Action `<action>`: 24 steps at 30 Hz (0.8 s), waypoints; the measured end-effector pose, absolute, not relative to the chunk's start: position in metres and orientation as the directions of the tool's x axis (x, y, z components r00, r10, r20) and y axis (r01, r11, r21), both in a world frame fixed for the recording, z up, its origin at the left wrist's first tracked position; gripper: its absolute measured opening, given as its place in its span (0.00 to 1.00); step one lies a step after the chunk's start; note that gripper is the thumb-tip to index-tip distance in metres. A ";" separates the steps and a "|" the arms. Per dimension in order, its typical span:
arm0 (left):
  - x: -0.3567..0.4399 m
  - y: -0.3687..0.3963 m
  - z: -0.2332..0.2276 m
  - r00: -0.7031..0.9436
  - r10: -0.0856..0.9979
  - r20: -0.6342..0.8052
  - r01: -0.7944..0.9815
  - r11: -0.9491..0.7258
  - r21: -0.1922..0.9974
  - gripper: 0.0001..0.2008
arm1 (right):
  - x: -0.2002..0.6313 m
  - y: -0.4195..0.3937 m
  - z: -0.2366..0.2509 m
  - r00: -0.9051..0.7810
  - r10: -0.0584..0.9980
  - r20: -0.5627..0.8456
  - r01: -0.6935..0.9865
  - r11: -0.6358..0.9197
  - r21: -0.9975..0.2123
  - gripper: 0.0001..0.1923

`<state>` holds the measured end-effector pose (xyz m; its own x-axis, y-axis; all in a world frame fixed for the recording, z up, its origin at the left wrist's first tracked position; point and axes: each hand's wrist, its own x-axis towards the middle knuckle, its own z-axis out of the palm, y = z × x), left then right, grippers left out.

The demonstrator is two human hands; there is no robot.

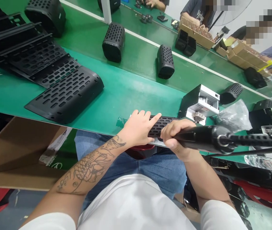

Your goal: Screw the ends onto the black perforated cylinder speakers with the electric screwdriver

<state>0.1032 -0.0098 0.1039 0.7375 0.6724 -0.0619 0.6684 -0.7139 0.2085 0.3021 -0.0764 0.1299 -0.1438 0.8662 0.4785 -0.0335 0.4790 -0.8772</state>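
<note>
A black slotted cover (161,125) lies at the bench's near edge in front of my body. My left hand (138,127) grips its left part, fingers stretched over the far side and thumb at the near side. Closed around a black electric screwdriver (196,138) is my right hand (178,135), at the cover's right end. A coiled cord runs off to the right from the tool's rear. The screwdriver's tip is hidden behind my right hand.
Slotted black covers (66,92) lie overlapped on the left of the green bench (131,92). Black speaker-like housings (114,41) stand farther back. A silver-black screw feeder (199,103) and a clear plastic bag (234,115) sit at right. Co-workers work across the bench; a cardboard box (18,143) is below left.
</note>
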 end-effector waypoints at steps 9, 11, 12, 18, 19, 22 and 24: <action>0.112 -0.009 0.101 0.716 0.695 -0.069 0.692 -0.693 0.203 0.56 | 0.421 -0.035 0.154 0.534 0.488 0.691 0.451 0.527 -0.720 0.23; 0.112 -0.009 0.100 0.718 0.695 -0.042 0.685 -0.693 0.225 0.55 | 0.451 -0.023 0.143 0.547 0.499 0.672 0.491 0.460 -0.740 0.25; 0.110 -0.009 0.097 0.726 0.688 -0.009 0.668 -0.701 0.247 0.53 | 0.462 -0.020 0.137 0.562 0.493 0.664 0.483 0.456 -0.748 0.27; 0.070 -0.004 0.048 0.664 0.671 0.330 0.464 -0.716 0.521 0.44 | 0.453 -0.044 0.140 0.545 0.576 0.610 0.408 0.453 -0.793 0.30; 0.062 -0.003 0.036 0.638 0.691 0.340 0.442 -0.690 0.573 0.48 | 0.443 -0.053 0.149 0.534 0.592 0.603 0.381 0.469 -0.797 0.28; 0.044 -0.005 0.008 0.618 0.728 0.297 0.397 -0.615 0.682 0.63 | 0.399 -0.080 0.175 0.460 0.667 0.586 0.225 0.551 -0.804 0.21; 0.040 -0.007 -0.002 0.626 0.731 0.273 0.379 -0.590 0.713 0.65 | 0.364 -0.091 0.186 0.323 0.763 0.560 0.071 0.571 -0.818 0.19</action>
